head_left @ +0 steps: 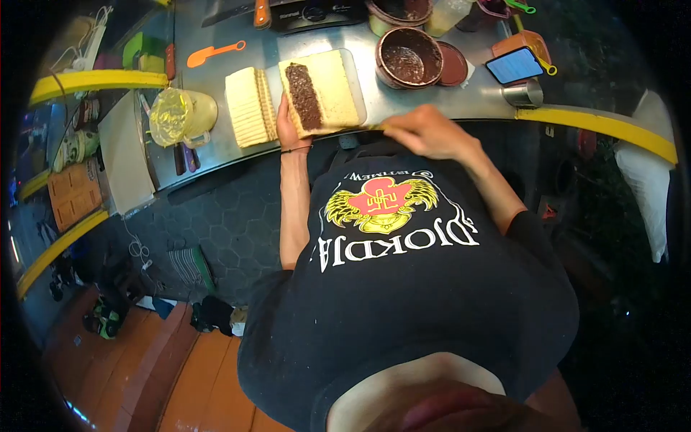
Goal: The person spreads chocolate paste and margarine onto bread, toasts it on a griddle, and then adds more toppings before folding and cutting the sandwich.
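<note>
Bread: Because the flat yellow bread [336,86] lies at the near side of the metal desk [216,86], both hands can get to it. It sits on a pale board [355,79], which likely keeps it off the metal.
Brown filling: The dark, crumbly filling [304,93] makes one thick stripe on the left part of the bread. The right part is plain.
Left hand: The left hand [288,131] touches the bread's near left corner, perhaps so it will not slide. One finger lies along the side. It is hard to tell what the other fingers do, as they are hidden.
Right hand: The right hand [432,135] has its fingers pinching the end of a thin tool [374,127]. The tool lies low along the near edge of the bread, maybe to lift or press it there.
Bread stack: Left of the bread stands a stack of cut bread [248,108], close by, likely for easy reach.
Brown tub: The open tub [409,57] has dark brown stuff stuck on its inside, and a round brown lid [452,63] is beside it.
Jug: The jug [194,119] has pale stuff in it and clear plastic [169,114] on it.
</note>
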